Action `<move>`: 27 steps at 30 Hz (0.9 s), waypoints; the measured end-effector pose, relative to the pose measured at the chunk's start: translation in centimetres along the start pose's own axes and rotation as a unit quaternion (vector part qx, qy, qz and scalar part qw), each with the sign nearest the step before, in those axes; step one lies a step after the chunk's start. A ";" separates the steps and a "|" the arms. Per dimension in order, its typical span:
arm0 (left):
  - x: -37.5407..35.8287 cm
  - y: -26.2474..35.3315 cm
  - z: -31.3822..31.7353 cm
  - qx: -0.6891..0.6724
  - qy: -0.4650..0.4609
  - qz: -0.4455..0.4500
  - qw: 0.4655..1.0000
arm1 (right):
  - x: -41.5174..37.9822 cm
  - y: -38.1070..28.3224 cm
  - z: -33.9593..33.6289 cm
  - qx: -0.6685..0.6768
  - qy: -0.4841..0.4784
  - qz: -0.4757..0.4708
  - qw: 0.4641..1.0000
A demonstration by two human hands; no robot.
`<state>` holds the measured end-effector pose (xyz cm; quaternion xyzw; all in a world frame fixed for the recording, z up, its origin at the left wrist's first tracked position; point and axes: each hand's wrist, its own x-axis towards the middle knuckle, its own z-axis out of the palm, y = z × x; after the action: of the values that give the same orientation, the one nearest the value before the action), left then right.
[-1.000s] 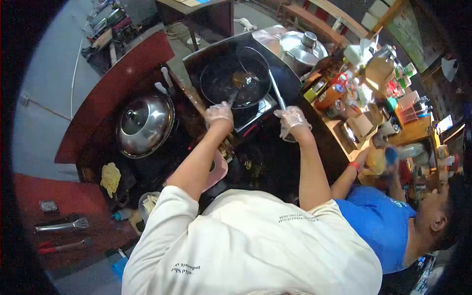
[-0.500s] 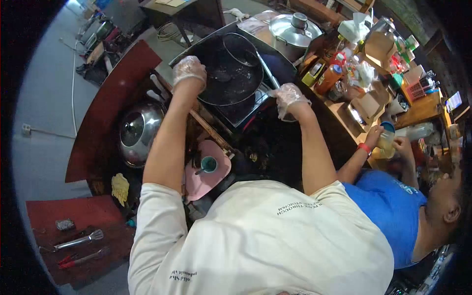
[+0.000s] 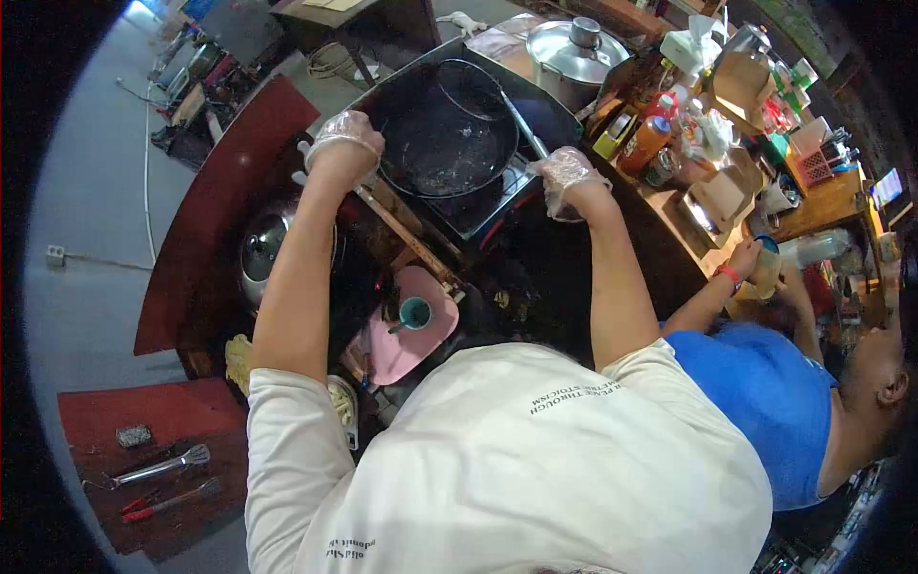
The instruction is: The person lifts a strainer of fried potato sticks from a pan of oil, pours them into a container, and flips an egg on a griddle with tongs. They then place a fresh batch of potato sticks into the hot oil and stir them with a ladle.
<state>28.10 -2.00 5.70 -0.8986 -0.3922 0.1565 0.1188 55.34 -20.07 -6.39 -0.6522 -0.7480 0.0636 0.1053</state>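
On the stove (image 3: pixel 548 107), a wok (image 3: pixel 445 161) is sitting at twelve o'clock; I'm watching the right hand (image 3: pixel 570 182) gripping a strainer handle (image 3: pixel 523 122); left hand (image 3: pixel 347 139), eleven o'clock, grip unclear.

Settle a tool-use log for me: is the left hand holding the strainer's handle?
No, the right hand holds the strainer by its metal handle.

We count two gloved hands (image 3: pixel 571 180), one wok (image 3: pixel 445 161), one long-handled strainer (image 3: pixel 508 102), two metal lids (image 3: pixel 579 53), one teal cup (image 3: pixel 415 312), two pairs of tongs (image 3: pixel 170 466) and one co-worker in blue (image 3: pixel 760 411).
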 end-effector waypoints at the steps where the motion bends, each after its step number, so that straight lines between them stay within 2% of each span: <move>1: -0.3 0.1 -0.3 -0.001 0.000 0.000 1.000 | -0.1 -0.3 -0.3 -0.014 -0.022 0.004 1.000; 2: -0.5 0.1 -0.7 -0.111 -0.014 -0.100 0.989 | -0.2 -0.3 -0.1 -0.015 -0.023 0.003 1.000; 3: -0.9 0.3 -1.2 -0.219 -0.027 -0.198 0.955 | -0.3 -0.3 0.3 -0.016 -0.004 0.010 1.000; 4: 0.8 -1.1 1.6 -0.221 -0.027 -0.200 0.954 | -0.3 -0.2 0.6 -0.016 0.015 0.016 1.000; 5: 4.1 -3.6 6.4 -0.143 -0.052 -0.163 0.975 | -0.4 -0.2 0.6 -0.018 0.014 0.014 1.000; 7: 6.4 -5.2 8.1 -0.066 -0.077 -0.126 0.987 | -0.5 -0.4 0.7 0.004 -0.001 0.052 0.999; 8: 7.2 -5.9 8.6 -0.089 -0.107 -0.125 0.982 | -0.3 -0.4 0.6 0.003 -0.001 0.049 0.999; 10: 6.1 -5.6 6.3 -0.115 -0.135 -0.126 0.976 | 0.0 -0.4 0.2 -0.049 -0.047 0.018 0.998; 11: 4.3 -4.3 2.8 -0.158 -0.132 -0.178 0.962 | -0.1 -0.5 0.2 -0.051 -0.047 0.015 0.997; 12: 3.3 -3.6 0.9 -0.200 -0.129 -0.228 0.944 | -0.4 -0.8 0.2 0.069 -0.038 0.064 0.995; 13: 3.6 -3.9 0.8 -0.203 -0.129 -0.230 0.943 | -0.5 -0.9 0.2 0.128 -0.035 0.087 0.987; 14: 4.1 -4.1 0.6 -0.164 -0.129 -0.188 0.960 | -0.6 -1.0 0.2 0.187 -0.030 0.109 0.976; 16: 3.8 -3.9 -0.6 -0.062 -0.131 -0.111 0.983 | -0.4 -0.4 0.8 0.122 -0.049 0.124 0.983; 17: 3.4 -3.6 -1.8 -0.066 -0.131 -0.114 0.983 | -0.3 0.2 1.5 0.099 -0.056 0.128 0.985; 18: 3.2 -3.5 -2.8 -0.064 -0.165 -0.119 0.977 | -0.3 2.1 4.2 0.210 -0.028 0.157 0.965; 19: 3.1 -3.5 -3.1 -0.062 -0.199 -0.124 0.970 | -0.2 2.4 4.6 0.244 -0.021 0.175 0.954; 20: 4.8 -5.1 -1.3 -0.021 -0.207 -0.031 0.978 | -0.2 2.7 4.9 0.278 -0.013 0.192 0.941; 21: 6.1 -6.0 -0.1 -0.024 -0.206 -0.033 0.978 | -0.1 3.0 5.3 0.311 -0.003 0.208 0.927; 22: 6.6 -6.5 0.4 -0.036 -0.223 -0.046 0.973 | -0.1 2.7 4.6 0.223 -0.038 0.165 0.960; 24: 7.3 -6.9 0.3 -0.057 -0.274 -0.043 0.959 | -0.5 1.7 3.8 0.251 0.015 0.151 0.956; 27: 6.6 -6.2 -0.5 -0.030 -0.290 -0.030 0.956 | -0.7 1.4 4.0 0.252 0.085 0.105 0.958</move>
<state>28.38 6.97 6.98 -0.8057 -0.4415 0.3943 -0.0225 55.81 -20.41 -10.60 -0.6822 -0.6238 0.2048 0.3217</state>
